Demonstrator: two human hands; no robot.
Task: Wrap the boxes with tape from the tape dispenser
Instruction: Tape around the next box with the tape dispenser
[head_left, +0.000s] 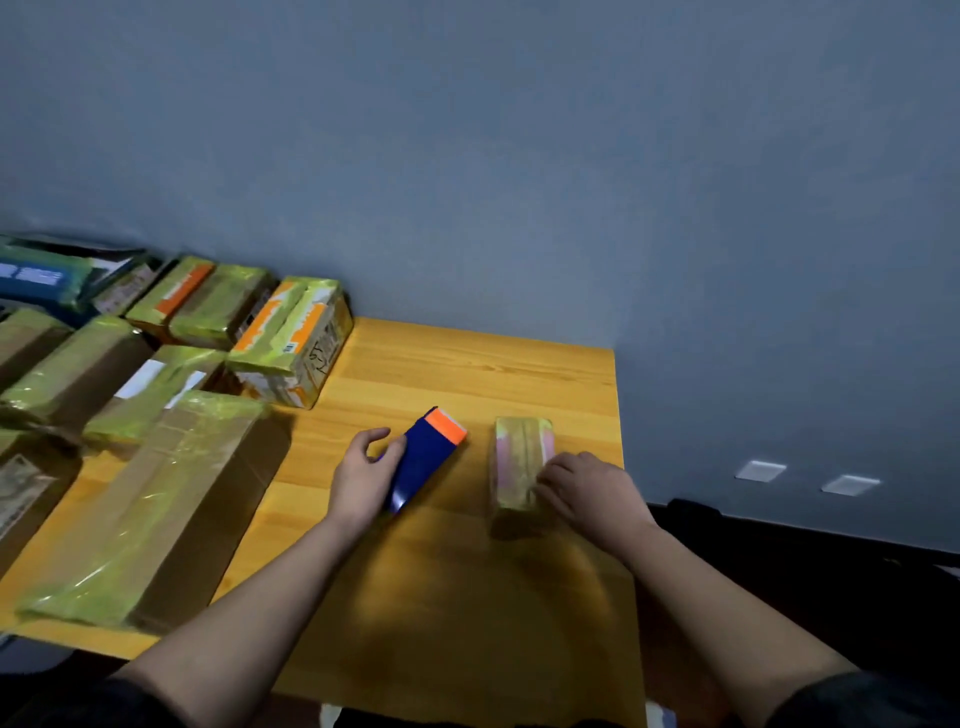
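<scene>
A blue box (427, 457) with an orange end lies tilted on the wooden table (467, 364). My left hand (363, 475) holds its near left side, thumb against the box and fingers curled. To the right lies a small box (517, 449) wrapped in yellowish tape. My right hand (589, 491) grips that small box at its near right corner with curled fingers. No tape dispenser shows in view.
A long cardboard box (156, 509) banded with yellow-green tape lies at the left of the table. Several more taped boxes (288, 338) crowd the back left against the grey wall. The table's right edge (621, 415) runs just beside the small box.
</scene>
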